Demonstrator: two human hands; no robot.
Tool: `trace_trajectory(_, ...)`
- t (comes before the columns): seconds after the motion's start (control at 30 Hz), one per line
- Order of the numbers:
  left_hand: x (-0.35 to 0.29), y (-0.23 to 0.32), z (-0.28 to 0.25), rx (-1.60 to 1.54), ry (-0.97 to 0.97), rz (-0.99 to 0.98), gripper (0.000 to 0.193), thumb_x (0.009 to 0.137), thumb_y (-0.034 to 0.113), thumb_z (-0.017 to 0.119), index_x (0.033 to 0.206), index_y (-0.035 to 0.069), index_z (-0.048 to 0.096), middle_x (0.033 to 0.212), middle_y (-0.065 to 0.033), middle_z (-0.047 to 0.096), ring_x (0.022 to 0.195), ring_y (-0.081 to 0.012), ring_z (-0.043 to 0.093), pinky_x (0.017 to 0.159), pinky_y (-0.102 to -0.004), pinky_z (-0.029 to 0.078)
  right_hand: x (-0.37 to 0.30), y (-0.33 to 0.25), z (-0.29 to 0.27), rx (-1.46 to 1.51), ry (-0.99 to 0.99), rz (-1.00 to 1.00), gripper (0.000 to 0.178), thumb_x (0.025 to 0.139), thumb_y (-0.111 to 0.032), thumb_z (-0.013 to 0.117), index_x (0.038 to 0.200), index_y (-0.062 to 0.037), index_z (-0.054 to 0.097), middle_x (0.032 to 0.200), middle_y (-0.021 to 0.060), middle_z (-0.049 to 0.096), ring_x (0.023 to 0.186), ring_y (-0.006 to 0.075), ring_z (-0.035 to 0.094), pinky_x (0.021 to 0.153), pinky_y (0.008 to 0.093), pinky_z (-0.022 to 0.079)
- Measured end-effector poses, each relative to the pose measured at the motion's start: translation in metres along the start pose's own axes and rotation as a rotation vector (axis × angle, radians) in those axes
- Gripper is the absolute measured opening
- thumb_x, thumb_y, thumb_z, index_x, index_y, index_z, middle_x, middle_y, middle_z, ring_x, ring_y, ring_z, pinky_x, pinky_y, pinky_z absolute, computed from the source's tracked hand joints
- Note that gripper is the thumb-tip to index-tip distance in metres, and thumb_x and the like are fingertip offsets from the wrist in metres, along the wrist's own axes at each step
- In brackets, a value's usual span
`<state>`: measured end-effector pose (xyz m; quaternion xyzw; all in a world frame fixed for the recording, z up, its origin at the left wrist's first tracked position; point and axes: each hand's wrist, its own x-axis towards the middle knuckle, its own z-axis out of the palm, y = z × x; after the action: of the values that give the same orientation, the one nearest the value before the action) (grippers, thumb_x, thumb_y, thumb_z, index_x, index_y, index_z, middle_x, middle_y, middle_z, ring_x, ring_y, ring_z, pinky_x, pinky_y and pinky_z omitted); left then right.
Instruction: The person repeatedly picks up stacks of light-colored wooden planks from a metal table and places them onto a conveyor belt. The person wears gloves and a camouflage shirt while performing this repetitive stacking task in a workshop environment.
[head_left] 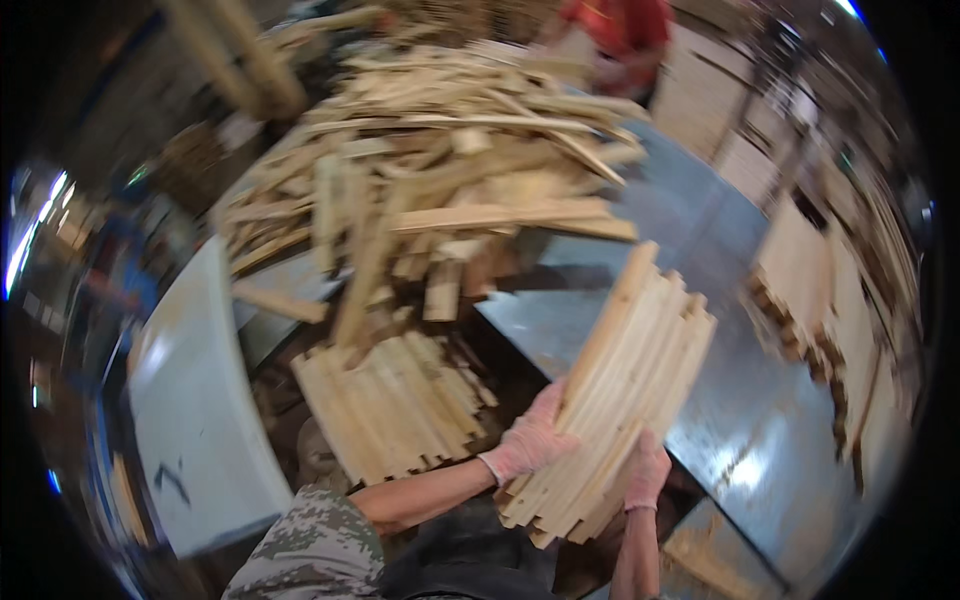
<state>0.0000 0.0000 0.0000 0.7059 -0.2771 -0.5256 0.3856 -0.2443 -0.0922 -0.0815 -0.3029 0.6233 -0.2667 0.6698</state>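
Held tilted, partly over metal table (765, 400): bundle of sticks (625, 375), clasped between gloved fingers of left hand (535, 438) and right hand (648, 470). Likely stiff, fairly heavy, prone to sliding apart; best squeezed from 2 long sides.

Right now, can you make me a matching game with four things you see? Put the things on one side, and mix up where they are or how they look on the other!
Things:
1. Wood bundle
2. Wood pile
3. Near sleeve
4. Far shirt

Clues:
A. Camouflage pattern
B. Red
C. Held between the left hand and right hand
D. Heaped at the far side of the table

Right pairs: 1-C, 2-D, 3-A, 4-B
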Motion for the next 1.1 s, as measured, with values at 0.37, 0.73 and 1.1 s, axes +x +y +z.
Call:
trace_trajectory(0.37,-0.219,-0.083,-0.139,-0.331,0.714,0.484,0.102,0.085,0.016,0.079,0.171,0.008,0.023,0.156,-0.0183,0.052,0.143,-0.0281,0.051,0.121,-0.0370,0.040,-0.152,-0.042,0.210,-0.492,-0.534,-0.641,0.035,0.097,-0.025,0.079,0.106,0.0075,0.070,0.092,0.0072,0.073,0.080,0.0164,0.065,0.074,0.0329,0.054)
trace_trajectory(0.73,-0.590,-0.243,-0.269,-0.498,1.056,0.198,0.092,0.086,0.032,0.081,0.162,0.002,0.039,0.151,-0.0203,0.058,0.138,-0.0294,0.055,0.118,-0.0386,0.042,-0.460,0.150,0.363,-0.973,-1.086,-0.601,0.052,0.083,-0.037,0.089,0.105,0.0087,0.074,0.096,0.0202,0.079,0.090,0.0276,0.074,0.081,0.0427,0.057)
trace_trajectory(1.1,-0.725,-0.311,-0.406,0.076,1.134,-0.626,0.104,0.088,0.071,0.067,0.161,0.004,0.037,0.150,-0.0262,0.055,0.137,-0.0419,0.057,0.114,-0.0519,0.046,-0.597,0.287,0.468,-1.125,-1.292,-0.611,0.051,0.088,-0.028,0.083,0.124,0.0048,0.070,0.109,0.0163,0.079,0.096,0.0225,0.074,0.087,0.0357,0.058)
